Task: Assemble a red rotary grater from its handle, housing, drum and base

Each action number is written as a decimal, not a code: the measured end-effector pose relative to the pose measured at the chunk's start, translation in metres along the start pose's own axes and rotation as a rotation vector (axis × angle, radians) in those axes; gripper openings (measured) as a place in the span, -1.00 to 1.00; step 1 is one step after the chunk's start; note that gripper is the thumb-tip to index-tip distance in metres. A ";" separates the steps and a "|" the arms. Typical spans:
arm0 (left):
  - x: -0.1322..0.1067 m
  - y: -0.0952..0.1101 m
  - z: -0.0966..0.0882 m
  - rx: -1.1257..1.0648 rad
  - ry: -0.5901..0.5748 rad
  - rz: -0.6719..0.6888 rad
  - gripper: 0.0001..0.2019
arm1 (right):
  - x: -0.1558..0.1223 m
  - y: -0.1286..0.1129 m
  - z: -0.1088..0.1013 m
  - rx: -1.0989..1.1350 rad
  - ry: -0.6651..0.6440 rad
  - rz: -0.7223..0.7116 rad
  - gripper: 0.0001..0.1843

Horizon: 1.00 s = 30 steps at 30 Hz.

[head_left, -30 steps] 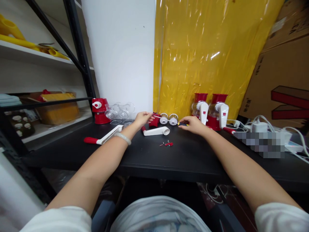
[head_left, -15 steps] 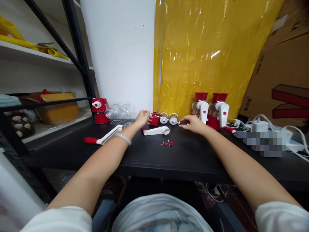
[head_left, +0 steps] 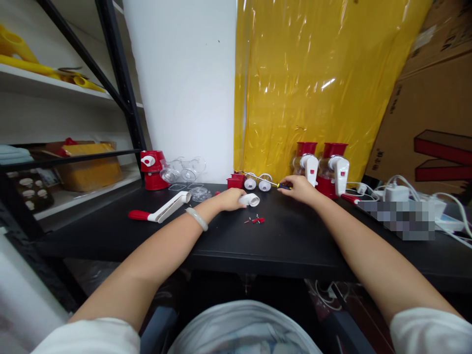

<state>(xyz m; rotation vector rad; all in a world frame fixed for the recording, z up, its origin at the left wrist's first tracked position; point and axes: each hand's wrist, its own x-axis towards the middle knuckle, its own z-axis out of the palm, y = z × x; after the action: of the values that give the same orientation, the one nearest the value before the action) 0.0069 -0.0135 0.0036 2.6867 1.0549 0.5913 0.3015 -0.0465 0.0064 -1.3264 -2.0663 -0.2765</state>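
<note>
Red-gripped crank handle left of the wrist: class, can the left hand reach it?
Probably yes: the crank handle lies unobstructed on the table near the left hand, though that hand rests on a second handle.

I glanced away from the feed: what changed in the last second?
The left hand let go of the small red part and dropped toward the person onto the white crank handle, covering it. The right hand still holds the screwdriver, shaft aimed at the red part. Other parts stayed put.
</note>
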 end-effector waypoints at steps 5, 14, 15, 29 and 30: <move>0.001 -0.004 -0.006 -0.025 -0.006 0.020 -0.79 | 0.000 0.000 0.000 0.009 0.018 -0.007 -0.76; 0.011 -0.033 -0.031 -0.133 0.334 -0.112 -0.64 | 0.003 0.005 -0.002 0.008 0.168 0.009 -0.73; 0.012 -0.037 -0.031 -0.139 0.365 -0.138 -0.64 | 0.003 0.005 -0.003 0.008 0.179 0.002 -0.73; 0.011 -0.039 -0.025 -0.430 0.495 -0.300 -0.65 | 0.001 0.006 -0.005 -0.043 0.031 -0.089 -0.73; 0.012 -0.039 -0.023 -0.475 0.478 -0.303 -0.63 | 0.001 0.006 -0.006 -0.043 0.030 -0.091 -0.73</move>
<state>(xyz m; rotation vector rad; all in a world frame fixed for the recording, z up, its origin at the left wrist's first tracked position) -0.0192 0.0237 0.0154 1.9737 1.2071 1.2722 0.3086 -0.0459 0.0103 -1.2475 -2.1088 -0.3803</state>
